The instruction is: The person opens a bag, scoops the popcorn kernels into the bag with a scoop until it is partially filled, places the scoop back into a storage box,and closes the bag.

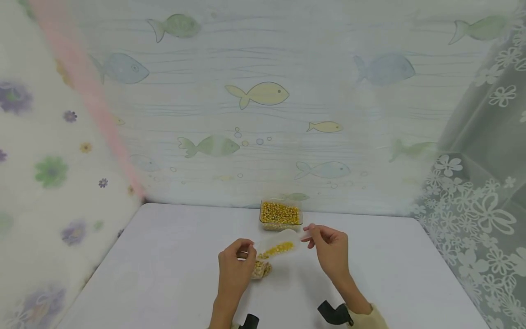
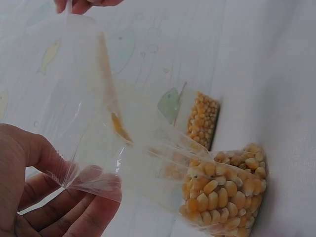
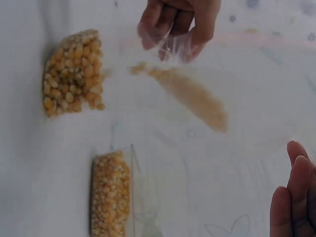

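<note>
A clear plastic bag, its bottom packed with corn kernels, stands on the white table. My left hand pinches its open edge, and thin film stretches over those fingers in the left wrist view. My right hand pinches the end of a translucent whitish scoop-like piece, tilted down toward the bag. Yellow kernels lie in a blurred streak along it, running to the bag's mouth. The lower part of the bag is partly hidden behind my left hand in the head view.
Just behind the bag, a clear rectangular container full of corn kernels stands near the table's back edge. A fish-patterned curtain hangs behind the table. Flowered cloth borders the left, and a lace-like curtain the right.
</note>
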`<act>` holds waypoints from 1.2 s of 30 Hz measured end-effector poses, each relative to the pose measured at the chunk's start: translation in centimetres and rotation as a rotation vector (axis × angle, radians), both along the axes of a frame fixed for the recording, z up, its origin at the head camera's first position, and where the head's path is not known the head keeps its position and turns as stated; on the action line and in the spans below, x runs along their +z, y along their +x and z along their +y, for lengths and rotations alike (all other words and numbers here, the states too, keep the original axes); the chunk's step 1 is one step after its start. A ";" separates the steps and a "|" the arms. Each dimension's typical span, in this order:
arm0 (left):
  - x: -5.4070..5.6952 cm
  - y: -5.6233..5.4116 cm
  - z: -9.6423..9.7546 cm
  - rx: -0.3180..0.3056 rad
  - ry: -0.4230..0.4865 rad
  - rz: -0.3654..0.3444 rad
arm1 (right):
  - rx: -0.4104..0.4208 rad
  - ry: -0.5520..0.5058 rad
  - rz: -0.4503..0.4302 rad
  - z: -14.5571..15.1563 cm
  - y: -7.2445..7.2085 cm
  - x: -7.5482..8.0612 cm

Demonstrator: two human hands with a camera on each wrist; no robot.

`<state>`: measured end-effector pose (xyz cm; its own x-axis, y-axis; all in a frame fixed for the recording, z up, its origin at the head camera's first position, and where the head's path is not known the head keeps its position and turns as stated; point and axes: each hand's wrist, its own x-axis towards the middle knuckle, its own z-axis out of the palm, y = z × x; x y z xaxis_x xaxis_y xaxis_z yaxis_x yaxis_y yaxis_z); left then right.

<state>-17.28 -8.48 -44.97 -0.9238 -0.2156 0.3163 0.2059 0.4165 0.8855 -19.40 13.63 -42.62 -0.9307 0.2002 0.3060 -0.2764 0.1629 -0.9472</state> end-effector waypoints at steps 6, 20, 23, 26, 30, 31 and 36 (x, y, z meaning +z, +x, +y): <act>0.1 -0.2 -0.1 0.003 0.002 0.001 | -0.018 0.081 0.097 -0.7 0.8 0.6; -0.2 -0.5 -0.4 -0.006 0.008 -0.022 | -0.097 0.023 0.221 -0.1 0.8 1.0; -0.3 -0.6 -0.4 -0.009 -0.001 -0.012 | -0.129 0.005 0.266 0.2 0.5 1.0; -0.3 -0.7 -0.5 -0.011 0.000 -0.005 | -0.166 0.010 0.289 0.2 0.3 1.4; -0.3 -0.8 -0.5 -0.007 -0.004 -0.007 | -0.209 -0.007 0.291 0.6 -0.6 0.7; -0.3 -0.8 -0.4 -0.006 -0.005 -0.008 | -0.212 -0.019 0.290 0.6 -0.8 0.5; -0.3 -0.9 -0.4 0.001 -0.012 -0.010 | -0.238 -0.040 0.268 1.3 -2.6 -1.9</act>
